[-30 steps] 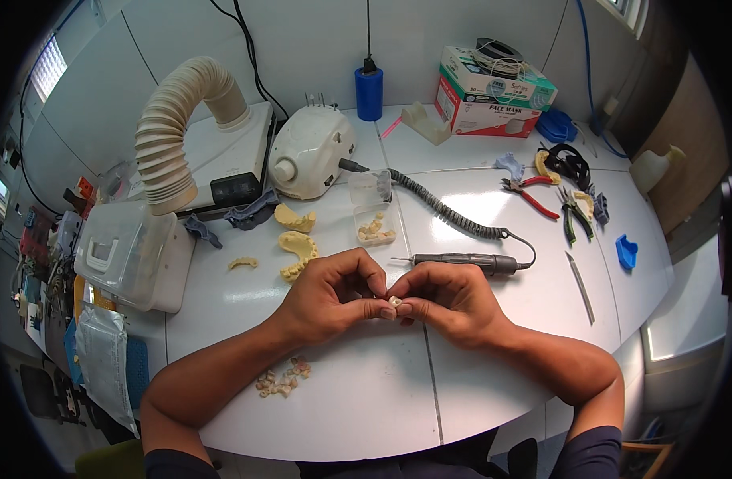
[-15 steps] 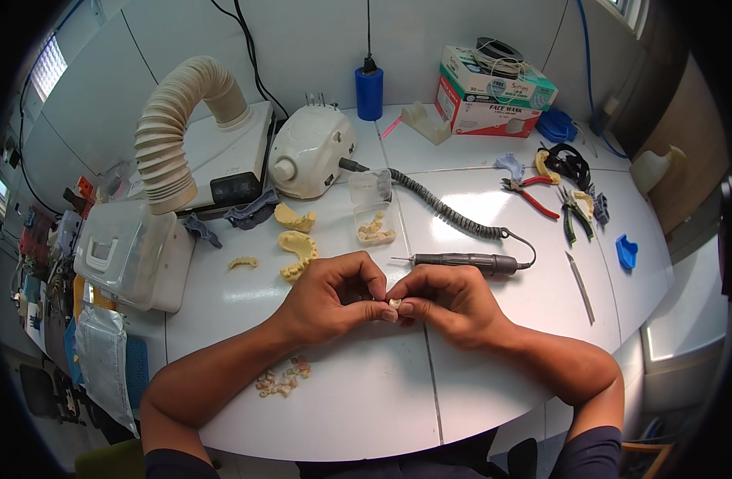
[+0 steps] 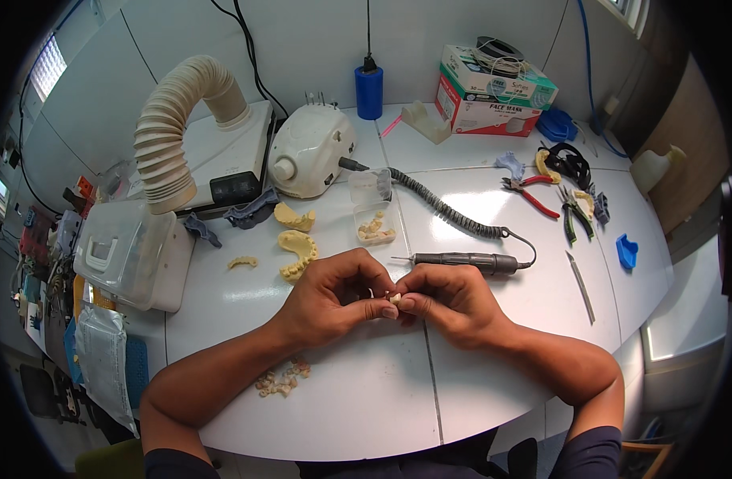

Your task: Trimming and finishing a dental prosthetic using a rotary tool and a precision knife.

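My left hand point(image 3: 332, 294) and my right hand point(image 3: 454, 305) meet above the middle of the white table. Between their thumbs and fingertips they pinch a small cream artificial tooth point(image 3: 395, 299), most of it covered by the fingers. Just beyond my right hand lies a dark rotary handpiece point(image 3: 466, 262), its thin bur pointing left. A yellow plaster dental model point(image 3: 296, 254) sits right behind my left hand. Several more tooth-coloured pieces point(image 3: 282, 381) form a loose pile beside my left forearm. An open clear plastic box point(image 3: 374, 231) farther back holds similar pieces.
A coiled cord joins the handpiece to a white control unit point(image 3: 312, 156). A ribbed suction hose point(image 3: 166, 136) arches at the left, above a clear-lidded case point(image 3: 130, 259). Red-handled pliers point(image 3: 534, 195), green-handled pliers point(image 3: 575, 219) and a metal instrument point(image 3: 580, 287) lie at the right.
The fingertips have shifted slightly, and the artificial tooth has turned a little between them. My left fingers have risen slightly. Everything else on the table stays where it was.
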{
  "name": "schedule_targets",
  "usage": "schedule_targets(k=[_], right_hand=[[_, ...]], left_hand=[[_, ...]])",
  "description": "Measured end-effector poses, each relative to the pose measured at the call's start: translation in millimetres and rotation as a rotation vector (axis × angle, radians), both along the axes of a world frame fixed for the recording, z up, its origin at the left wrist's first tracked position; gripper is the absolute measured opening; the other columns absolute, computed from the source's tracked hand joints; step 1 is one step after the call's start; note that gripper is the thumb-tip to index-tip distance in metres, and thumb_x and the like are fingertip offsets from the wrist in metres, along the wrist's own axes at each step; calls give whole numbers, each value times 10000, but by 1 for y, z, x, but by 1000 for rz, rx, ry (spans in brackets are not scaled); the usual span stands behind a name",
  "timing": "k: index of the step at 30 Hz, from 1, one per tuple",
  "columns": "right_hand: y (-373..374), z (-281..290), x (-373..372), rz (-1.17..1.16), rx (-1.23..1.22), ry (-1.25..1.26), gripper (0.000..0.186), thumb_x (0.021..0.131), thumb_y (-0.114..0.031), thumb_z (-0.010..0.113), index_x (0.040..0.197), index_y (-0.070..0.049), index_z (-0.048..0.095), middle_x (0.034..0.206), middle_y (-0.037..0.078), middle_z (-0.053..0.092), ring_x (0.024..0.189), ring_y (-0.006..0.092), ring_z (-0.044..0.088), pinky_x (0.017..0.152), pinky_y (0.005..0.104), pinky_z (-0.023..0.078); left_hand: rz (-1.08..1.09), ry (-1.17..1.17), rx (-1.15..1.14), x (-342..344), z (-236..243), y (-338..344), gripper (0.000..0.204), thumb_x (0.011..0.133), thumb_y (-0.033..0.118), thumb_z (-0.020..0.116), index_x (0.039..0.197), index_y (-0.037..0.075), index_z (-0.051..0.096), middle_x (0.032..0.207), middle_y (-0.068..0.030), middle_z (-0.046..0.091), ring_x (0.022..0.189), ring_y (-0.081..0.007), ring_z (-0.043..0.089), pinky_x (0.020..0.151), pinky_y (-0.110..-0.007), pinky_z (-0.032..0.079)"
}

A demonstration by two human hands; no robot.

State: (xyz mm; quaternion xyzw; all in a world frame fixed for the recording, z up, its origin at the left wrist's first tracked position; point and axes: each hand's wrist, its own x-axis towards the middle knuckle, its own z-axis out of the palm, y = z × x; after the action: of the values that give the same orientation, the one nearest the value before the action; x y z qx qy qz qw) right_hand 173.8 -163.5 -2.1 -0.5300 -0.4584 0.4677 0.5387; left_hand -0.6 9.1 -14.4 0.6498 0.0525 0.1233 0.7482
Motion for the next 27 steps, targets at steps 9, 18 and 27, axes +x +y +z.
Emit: schedule_targets(k=[9,18,27], right_hand=[[-1,4,-1,-24,-49,-18,197,1087,-137,705,1138,51,730,947,63,760,868,107,703,787,267,585],[0,4,1,0,-47,-68,206,1112,-158,665,1124,37,730,906,58,751,838,107,702,764,280,590],[-1,3,1,36,-26,-121,225,1128,-164,630,1114,38,729,851,53,721,796,100,665,731,288,554]], left_hand=[[22,11,326,-3,1,2,193,942,-15,831,1071,9,689,1065,-69,695,965,-128,723,861,-284,606],[37,26,345,-5,3,1,203,938,4,841,1074,19,692,1061,-59,695,945,-114,719,806,-266,593],[33,-12,344,-4,3,-1,201,933,-8,840,1044,24,676,1053,-44,670,933,-103,697,795,-262,580]])
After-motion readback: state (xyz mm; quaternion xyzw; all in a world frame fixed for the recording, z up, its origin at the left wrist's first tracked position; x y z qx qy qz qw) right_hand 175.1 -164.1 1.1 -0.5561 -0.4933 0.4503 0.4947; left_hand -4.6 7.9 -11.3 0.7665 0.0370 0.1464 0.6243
